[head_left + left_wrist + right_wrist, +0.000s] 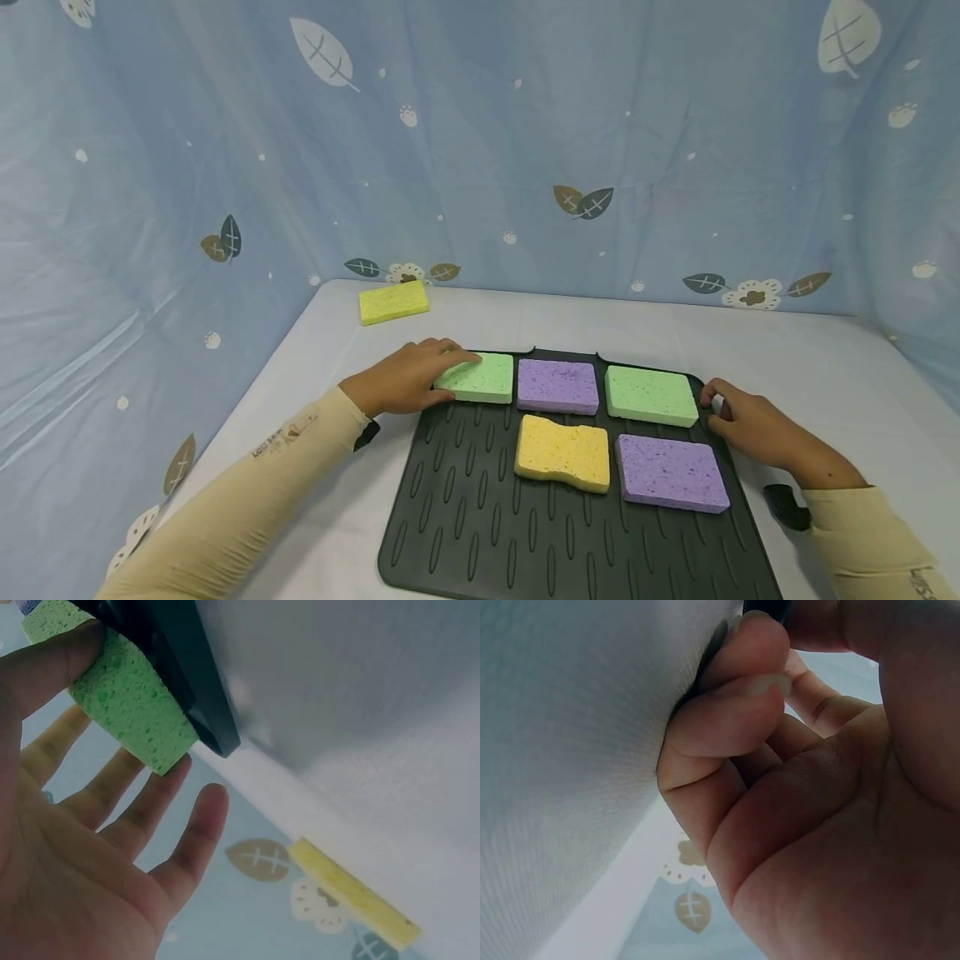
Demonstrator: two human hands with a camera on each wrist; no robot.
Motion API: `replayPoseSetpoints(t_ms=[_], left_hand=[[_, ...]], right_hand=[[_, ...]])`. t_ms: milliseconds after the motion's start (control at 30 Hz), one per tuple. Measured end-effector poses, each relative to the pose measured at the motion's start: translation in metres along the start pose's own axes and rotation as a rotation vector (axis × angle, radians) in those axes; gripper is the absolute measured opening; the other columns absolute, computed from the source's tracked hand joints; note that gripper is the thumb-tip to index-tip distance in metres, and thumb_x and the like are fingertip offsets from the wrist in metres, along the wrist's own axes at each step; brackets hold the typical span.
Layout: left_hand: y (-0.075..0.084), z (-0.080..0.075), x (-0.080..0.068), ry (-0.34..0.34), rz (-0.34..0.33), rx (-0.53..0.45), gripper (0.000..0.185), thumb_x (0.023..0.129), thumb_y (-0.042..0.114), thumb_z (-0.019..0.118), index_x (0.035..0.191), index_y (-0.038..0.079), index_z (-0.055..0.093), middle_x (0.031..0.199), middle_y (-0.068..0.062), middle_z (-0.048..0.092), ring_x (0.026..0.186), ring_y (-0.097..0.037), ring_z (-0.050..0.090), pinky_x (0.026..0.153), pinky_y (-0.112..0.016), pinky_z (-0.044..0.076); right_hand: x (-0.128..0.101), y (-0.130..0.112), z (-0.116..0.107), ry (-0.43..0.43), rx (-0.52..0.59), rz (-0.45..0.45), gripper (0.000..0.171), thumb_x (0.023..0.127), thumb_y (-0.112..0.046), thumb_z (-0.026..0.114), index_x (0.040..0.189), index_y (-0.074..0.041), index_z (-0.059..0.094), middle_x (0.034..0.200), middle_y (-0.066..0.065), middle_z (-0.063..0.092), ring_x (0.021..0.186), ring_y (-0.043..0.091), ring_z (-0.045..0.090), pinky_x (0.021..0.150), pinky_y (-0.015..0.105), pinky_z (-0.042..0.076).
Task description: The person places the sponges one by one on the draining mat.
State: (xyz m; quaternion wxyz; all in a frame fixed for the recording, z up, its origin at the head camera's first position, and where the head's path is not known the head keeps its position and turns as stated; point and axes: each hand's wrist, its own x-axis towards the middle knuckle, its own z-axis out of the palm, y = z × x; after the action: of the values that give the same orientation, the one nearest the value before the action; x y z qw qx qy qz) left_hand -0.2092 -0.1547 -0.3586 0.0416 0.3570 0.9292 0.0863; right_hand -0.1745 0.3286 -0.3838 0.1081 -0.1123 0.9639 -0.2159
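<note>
A black ribbed drying mat (450,533) lies on the white tabletop with several sponges on it. My left hand (408,377) holds the green sponge (487,379) at the mat's far left corner; in the left wrist view the thumb lies across this green sponge (127,697), with fingers along its far side. At the mat's right edge, my right hand (757,425) has curled fingers and pinches the rim. Its fingertips show against the dark edge in the right wrist view. Closest to that hand are a second green sponge (651,395) and a purple sponge (671,472).
Between the green ones sits another purple sponge (558,387), with a wavy yellow-orange sponge (562,454) in front of it. A yellow sponge (393,302) lies off the mat at the table's back left. Blue patterned curtain (480,150) surrounds the table's back and sides.
</note>
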Motion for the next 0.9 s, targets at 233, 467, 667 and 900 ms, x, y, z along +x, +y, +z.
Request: replayPoseSetpoints(t_ms=[233,467,667,900], left_hand=[[0.0011,0.0013,-0.0015,-0.031,-0.011,-0.013,0.062,0.091,0.026,0.075,0.148,0.023,0.048,0.142,-0.006,0.056,0.133,-0.026,0.052,0.105,-0.053,0.046],[0.001,0.001,-0.0002,-0.028,-0.012,-0.028,0.063,0.091,0.025,0.075,0.147,0.023,0.048,0.143,-0.005,0.055,0.134,-0.026,0.052,0.105,-0.053,0.045],[0.0,0.0029,0.0006,-0.027,-0.012,-0.02,0.064,0.091,0.026,0.075,0.148,0.025,0.047,0.143,-0.005,0.055,0.134,-0.026,0.051,0.105,-0.053,0.045],[-0.0015,0.0054,0.0003,-0.026,-0.01,-0.036,0.064,0.091,0.025,0.075,0.149,0.024,0.047,0.144,-0.005,0.054,0.135,-0.026,0.05,0.107,-0.054,0.044]], right_hand=[[0.0009,-0.0001,-0.0003,-0.012,0.0,0.014,0.027,0.091,-0.005,0.053,0.116,0.002,0.048,0.076,0.005,0.052,0.065,0.017,0.047,0.054,0.031,0.038],[0.0006,0.0002,0.0003,-0.005,-0.003,0.01,0.027,0.091,-0.005,0.053,0.117,0.002,0.048,0.076,0.005,0.052,0.064,0.017,0.047,0.053,0.03,0.038],[-0.0002,-0.0002,0.0004,0.002,-0.004,0.012,0.026,0.091,-0.005,0.053,0.116,0.002,0.048,0.075,0.005,0.051,0.064,0.017,0.047,0.053,0.03,0.037],[-0.0005,0.0,0.0006,0.007,-0.006,0.007,0.026,0.091,-0.005,0.053,0.116,0.001,0.049,0.075,0.004,0.051,0.064,0.016,0.046,0.052,0.03,0.037]])
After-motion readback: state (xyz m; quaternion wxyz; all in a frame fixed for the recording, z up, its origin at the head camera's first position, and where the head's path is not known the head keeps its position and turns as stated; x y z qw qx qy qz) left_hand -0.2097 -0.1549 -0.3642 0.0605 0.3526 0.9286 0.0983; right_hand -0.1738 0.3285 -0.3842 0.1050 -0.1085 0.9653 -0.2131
